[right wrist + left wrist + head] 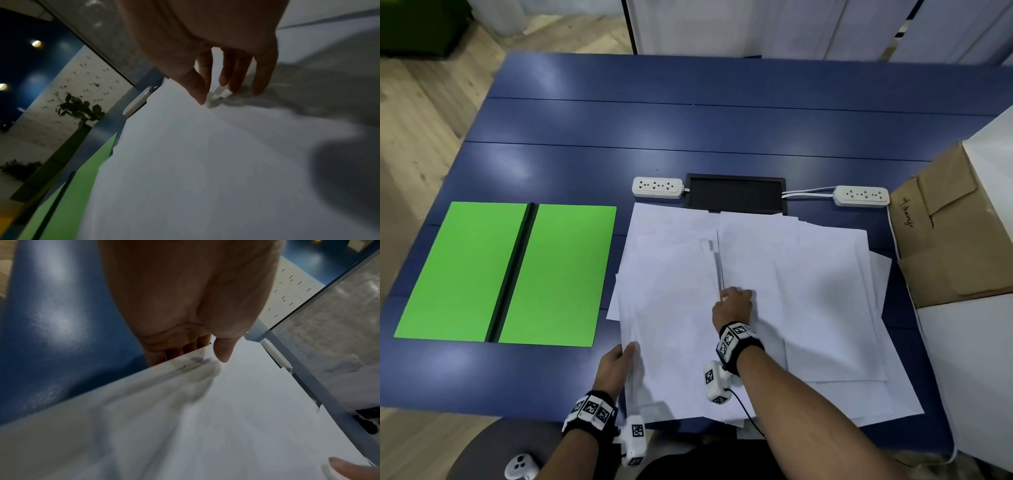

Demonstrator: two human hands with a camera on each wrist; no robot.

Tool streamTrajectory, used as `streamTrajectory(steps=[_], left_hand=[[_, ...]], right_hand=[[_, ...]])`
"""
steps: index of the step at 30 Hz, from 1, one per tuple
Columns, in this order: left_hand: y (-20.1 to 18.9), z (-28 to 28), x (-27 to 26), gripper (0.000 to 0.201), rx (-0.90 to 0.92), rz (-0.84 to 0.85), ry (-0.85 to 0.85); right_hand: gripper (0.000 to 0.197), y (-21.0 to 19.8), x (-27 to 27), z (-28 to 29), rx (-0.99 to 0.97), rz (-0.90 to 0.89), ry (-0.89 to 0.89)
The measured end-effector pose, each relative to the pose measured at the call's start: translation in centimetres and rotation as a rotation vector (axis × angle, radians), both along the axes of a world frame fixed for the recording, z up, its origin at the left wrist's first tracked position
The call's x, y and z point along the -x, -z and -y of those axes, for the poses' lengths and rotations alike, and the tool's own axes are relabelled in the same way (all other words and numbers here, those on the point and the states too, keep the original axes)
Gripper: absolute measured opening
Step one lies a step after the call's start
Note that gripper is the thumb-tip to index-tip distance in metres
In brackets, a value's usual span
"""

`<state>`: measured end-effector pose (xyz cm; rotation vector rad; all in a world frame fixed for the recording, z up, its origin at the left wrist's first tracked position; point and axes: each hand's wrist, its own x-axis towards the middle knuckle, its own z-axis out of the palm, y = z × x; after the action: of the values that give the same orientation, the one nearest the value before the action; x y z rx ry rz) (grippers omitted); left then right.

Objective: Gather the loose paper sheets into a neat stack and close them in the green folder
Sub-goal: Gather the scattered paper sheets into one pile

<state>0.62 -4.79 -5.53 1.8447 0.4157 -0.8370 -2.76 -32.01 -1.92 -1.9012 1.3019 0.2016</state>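
Head view: loose paper sheets [774, 308] lay spread over the tabletop [688, 130] toward its near right corner, some overhanging the near edge. Green folder [506, 274] lay open flat by the left edge, apart from the sheets. Left hand [616, 370] was at the sheets' near-left edge; only the left wrist view showed its grip: thumb [224, 348] on top, fingers under, pinching the sheets' edge. Right hand [732, 305] sat mid-pile; right wrist view showed its fingers [240, 76] straight, tips on paper, gripping nothing. Two power strips [657, 187] by the far edge of the sheets showed fully only from the head.
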Motion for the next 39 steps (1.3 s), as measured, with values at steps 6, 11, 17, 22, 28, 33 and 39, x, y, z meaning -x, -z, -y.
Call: streamTrajectory(steps=[6, 11, 17, 22, 28, 33, 39], left_hand=[[-0.2, 0.0, 0.0, 0.016, 0.011, 0.004, 0.038], [0.0, -0.4, -0.3, 0.028, -0.026, 0.043, 0.095], [-0.6, 0.3, -0.4, 0.053, -0.051, 0.019, 0.039], [0.1, -0.3, -0.4, 0.054, 0.021, -0.042, -0.015], [-0.8, 0.3, 0.5, 0.025, 0.09, -0.074, -0.034], [-0.5, 0.1, 0.8, 0.033, 0.063, -0.039, -0.002], [0.0, -0.3, 0.8, 0.043, -0.04, 0.024, 0.021]], right_hand=[[0.059, -0.4, -1.9, -1.9, -0.184, -0.013, 0.123], [0.067, -0.3, -1.6, -2.2, -0.255, -0.089, 0.027], [0.036, 0.6, 0.8, -2.4, -0.251, 0.036, -0.094], [0.042, 1.1, 3.5, -0.8, -0.254, -0.038, -0.174], [0.041, 0.9, 5.3, -2.6, -0.261, -0.095, -0.19], [0.041, -0.2, 4.4, -5.2, -0.364, -0.052, -0.165], [0.027, -1.3, 4.8, -2.4, -0.254, 0.086, -0.262]])
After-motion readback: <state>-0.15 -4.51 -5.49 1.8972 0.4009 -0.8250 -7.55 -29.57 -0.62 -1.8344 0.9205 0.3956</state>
